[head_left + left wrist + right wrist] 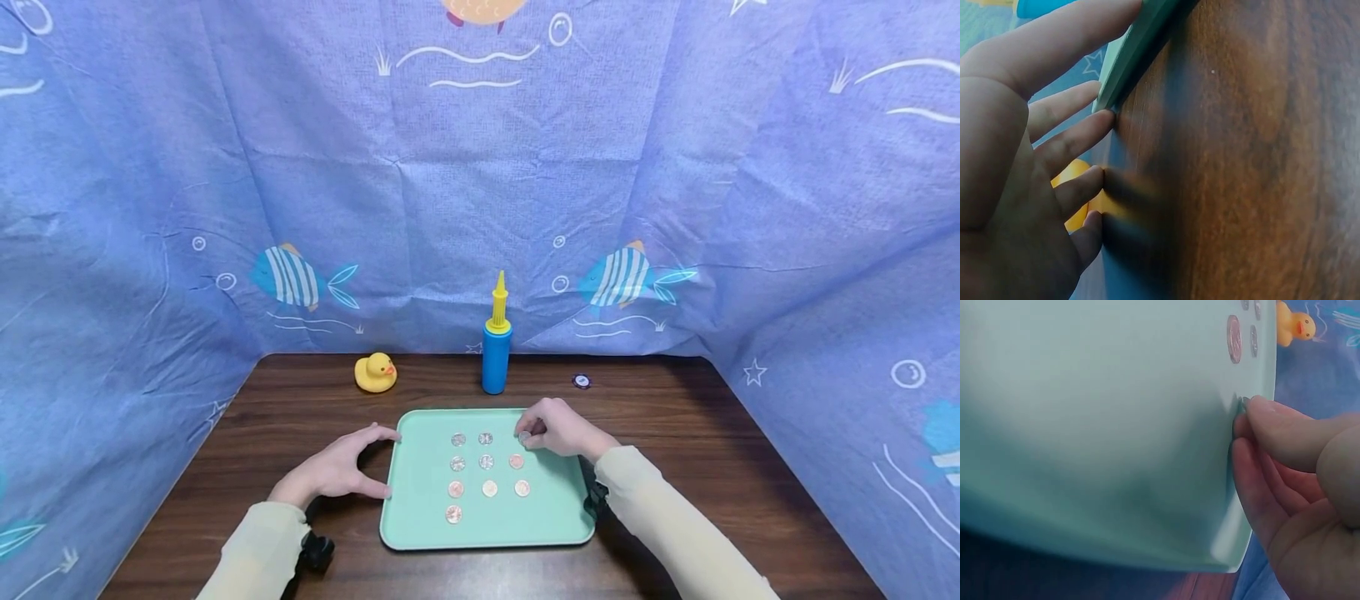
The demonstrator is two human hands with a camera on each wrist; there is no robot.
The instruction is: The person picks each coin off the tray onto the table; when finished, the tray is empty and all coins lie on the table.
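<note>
A mint-green tray (416,529) lies on the table with several coins in rough rows. Silver-coloured coins (486,462) sit toward the far left of the group, and copper-coloured coins (521,488) are mostly nearer the front. At the far right of the rows, my right hand (558,427) pinches a small silver coin (524,436) between thumb and fingers, low at the tray surface. Only a sliver of that coin shows in the right wrist view. My left hand (337,467) is spread at the tray's left edge, thumb and fingertips touching the rim.
Behind the tray stand a yellow rubber duck (375,373), a blue hand pump (495,358) with a yellow nozzle, and a dark poker chip (581,381). A blue fish-print cloth (465,208) hangs around the far and side edges of the brown wooden table (225,492).
</note>
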